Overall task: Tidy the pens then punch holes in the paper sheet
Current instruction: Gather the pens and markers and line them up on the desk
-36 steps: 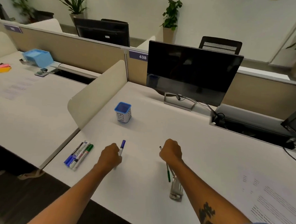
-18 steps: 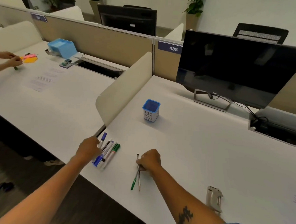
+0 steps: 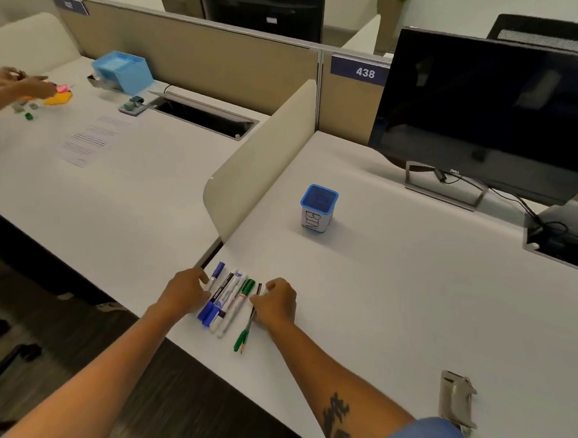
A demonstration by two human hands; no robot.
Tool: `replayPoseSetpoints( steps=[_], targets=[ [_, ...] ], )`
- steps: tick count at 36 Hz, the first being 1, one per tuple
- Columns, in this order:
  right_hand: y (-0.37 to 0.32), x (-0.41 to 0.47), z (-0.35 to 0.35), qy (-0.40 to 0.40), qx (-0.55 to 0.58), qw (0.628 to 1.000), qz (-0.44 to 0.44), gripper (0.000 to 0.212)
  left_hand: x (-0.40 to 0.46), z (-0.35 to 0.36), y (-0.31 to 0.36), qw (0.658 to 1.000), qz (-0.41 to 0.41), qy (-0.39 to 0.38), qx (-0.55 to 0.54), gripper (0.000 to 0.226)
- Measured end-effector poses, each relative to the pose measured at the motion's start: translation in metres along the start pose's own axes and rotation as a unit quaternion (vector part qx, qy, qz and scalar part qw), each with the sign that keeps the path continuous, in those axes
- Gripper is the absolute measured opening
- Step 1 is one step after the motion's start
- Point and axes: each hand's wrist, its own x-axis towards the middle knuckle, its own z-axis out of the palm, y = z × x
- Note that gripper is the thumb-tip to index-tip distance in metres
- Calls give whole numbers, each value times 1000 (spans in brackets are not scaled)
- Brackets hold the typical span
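Several markers (image 3: 228, 296) lie side by side near the desk's front left corner, by the divider's foot. My left hand (image 3: 185, 292) is at their left side, its curled fingers on a blue-capped marker (image 3: 216, 275). My right hand (image 3: 276, 301) is at their right side and pinches a thin green pen and a pencil (image 3: 245, 331), which lie against the row. A blue pen cup (image 3: 318, 208) stands upright farther back on the desk. A grey hole punch (image 3: 456, 398) lies at the front right. The paper sheet is out of view.
A dark monitor (image 3: 490, 106) with cables stands at the back right. A cream divider (image 3: 264, 156) separates my white desk (image 3: 394, 293) from the left desk, where another person's hands (image 3: 21, 84) handle small items near a blue tray (image 3: 122, 71) and a printed sheet (image 3: 89, 139).
Both hands moved left to the marker row. The left brought the blue-capped marker against it, the right slid the green pen and pencil beside it. The view shifted left, so the hole punch sits farther right.
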Motion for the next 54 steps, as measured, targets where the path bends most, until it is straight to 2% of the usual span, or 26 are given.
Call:
replayPoseSetpoints(
  steps=[12, 19, 28, 41, 54],
  targets=[
    [-2, 9, 12, -1, -46, 999, -29, 39, 6, 8, -3, 1000, 9, -11, -9, 28],
    [-3, 12, 16, 5, -56, 998, -41, 44, 8, 8, -2, 1000, 8, -18, -14, 29],
    [-1, 15, 18, 15, -29, 999, -33, 41, 7, 7, -1, 999, 9, -14, -27, 22],
    [10, 16, 17, 13, 8, 999, -36, 24, 6, 11, -5, 999, 22, -1, -48, 23],
    [14, 7, 10, -25, 72, 997, -21, 15, -1, 10, 1, 999, 27, -11, -27, 26]
  ],
)
